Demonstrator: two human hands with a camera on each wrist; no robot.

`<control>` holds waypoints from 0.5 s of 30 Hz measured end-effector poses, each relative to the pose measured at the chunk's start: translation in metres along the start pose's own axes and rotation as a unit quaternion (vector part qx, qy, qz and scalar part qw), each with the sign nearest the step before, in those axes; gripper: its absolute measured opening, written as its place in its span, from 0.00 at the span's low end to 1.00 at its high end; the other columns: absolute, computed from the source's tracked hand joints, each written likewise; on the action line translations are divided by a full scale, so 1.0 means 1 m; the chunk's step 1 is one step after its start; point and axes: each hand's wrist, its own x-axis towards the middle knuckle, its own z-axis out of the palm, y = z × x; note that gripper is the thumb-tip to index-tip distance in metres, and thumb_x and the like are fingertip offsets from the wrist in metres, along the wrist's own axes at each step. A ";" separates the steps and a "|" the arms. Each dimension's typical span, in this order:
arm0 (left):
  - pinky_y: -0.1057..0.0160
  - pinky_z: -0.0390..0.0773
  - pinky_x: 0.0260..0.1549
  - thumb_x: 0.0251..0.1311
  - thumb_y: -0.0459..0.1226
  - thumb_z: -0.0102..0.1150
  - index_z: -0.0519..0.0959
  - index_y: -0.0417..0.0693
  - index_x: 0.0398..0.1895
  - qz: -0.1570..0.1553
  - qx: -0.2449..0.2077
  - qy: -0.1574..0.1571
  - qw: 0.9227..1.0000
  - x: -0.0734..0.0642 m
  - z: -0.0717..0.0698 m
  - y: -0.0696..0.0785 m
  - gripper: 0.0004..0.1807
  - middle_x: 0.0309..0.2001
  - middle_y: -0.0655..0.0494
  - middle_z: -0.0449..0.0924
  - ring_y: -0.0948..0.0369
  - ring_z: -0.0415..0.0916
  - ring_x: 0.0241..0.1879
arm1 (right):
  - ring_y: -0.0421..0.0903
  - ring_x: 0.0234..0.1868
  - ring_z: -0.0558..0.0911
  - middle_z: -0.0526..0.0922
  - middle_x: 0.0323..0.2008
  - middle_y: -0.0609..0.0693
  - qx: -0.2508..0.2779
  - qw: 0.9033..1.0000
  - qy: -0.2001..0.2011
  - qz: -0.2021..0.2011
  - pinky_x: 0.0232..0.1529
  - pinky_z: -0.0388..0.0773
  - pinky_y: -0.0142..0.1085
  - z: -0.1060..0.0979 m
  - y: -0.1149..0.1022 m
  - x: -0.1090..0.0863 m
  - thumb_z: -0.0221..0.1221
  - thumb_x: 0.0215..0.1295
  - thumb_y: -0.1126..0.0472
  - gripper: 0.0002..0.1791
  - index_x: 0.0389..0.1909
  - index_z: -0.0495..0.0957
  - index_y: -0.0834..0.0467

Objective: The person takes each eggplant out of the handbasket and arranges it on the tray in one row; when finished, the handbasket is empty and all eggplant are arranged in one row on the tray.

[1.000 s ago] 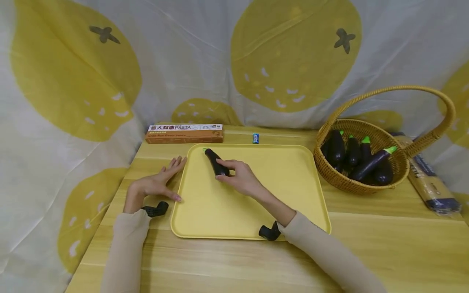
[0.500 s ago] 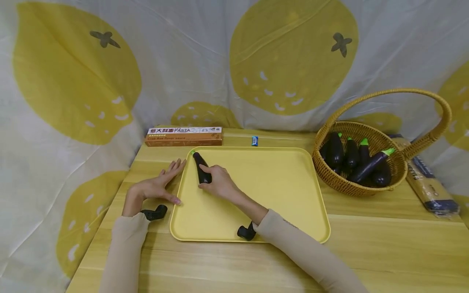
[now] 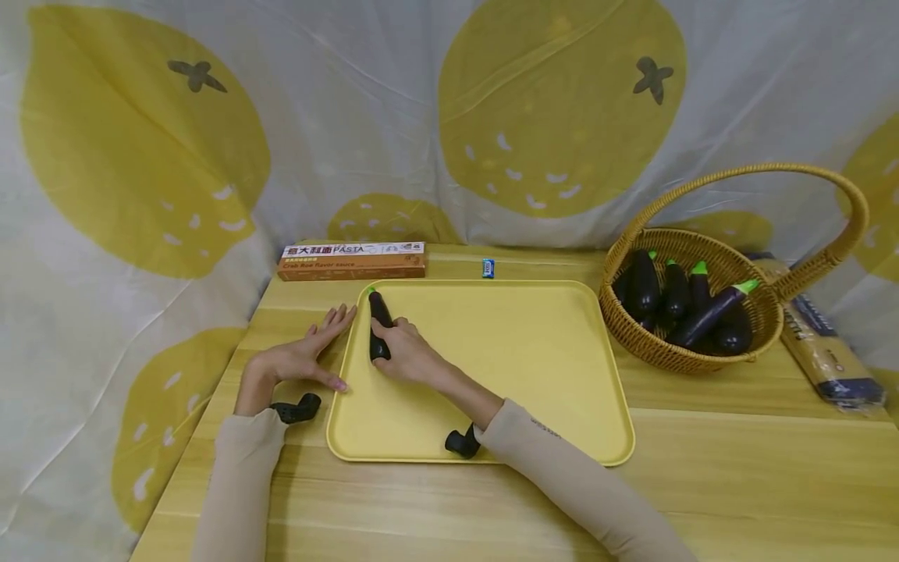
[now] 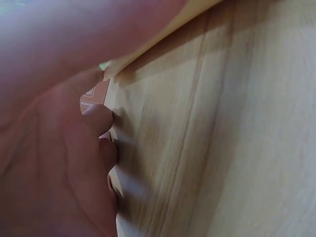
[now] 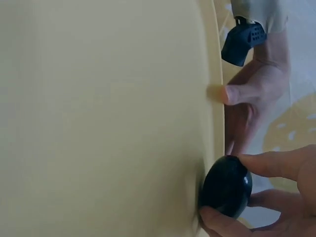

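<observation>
A dark purple eggplant [image 3: 380, 345] with a green stem lies along the left side of the yellow tray [image 3: 506, 375], stem toward the back. My right hand [image 3: 410, 351] grips its thick end between thumb and fingers. In the right wrist view the rounded end of the eggplant [image 5: 226, 187] shows close to the tray wall, pinched by the right hand [image 5: 281, 197]. My left hand [image 3: 302, 359] rests at the tray's left edge with fingers spread, the thumb on the rim. The left wrist view shows that hand [image 4: 59, 133] close up, fingertips at the wooden table.
A wicker basket [image 3: 653, 355] with a tall handle holds several eggplants at the right. Behind it lies a plastic-wrapped package [image 3: 829, 351]. A pasta box [image 3: 351, 261] stands at the back left, and a small blue packet [image 3: 488, 268] lies behind the tray on the table [image 3: 758, 476].
My right hand has carried the eggplant leftward to the tray's left side, and the eggplant has turned more upright in the view. The left hand has stayed in place.
</observation>
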 end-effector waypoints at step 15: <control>0.28 0.17 0.73 0.50 0.43 0.81 0.32 0.49 0.85 -0.006 0.000 0.008 1.000 -0.001 0.001 0.003 0.73 0.82 0.39 0.13 0.38 0.09 0.80 | 0.52 0.60 0.78 0.79 0.66 0.60 0.030 0.999 0.043 0.000 0.53 0.78 0.35 0.002 0.000 0.004 0.73 0.63 0.55 0.39 0.74 0.71 0.55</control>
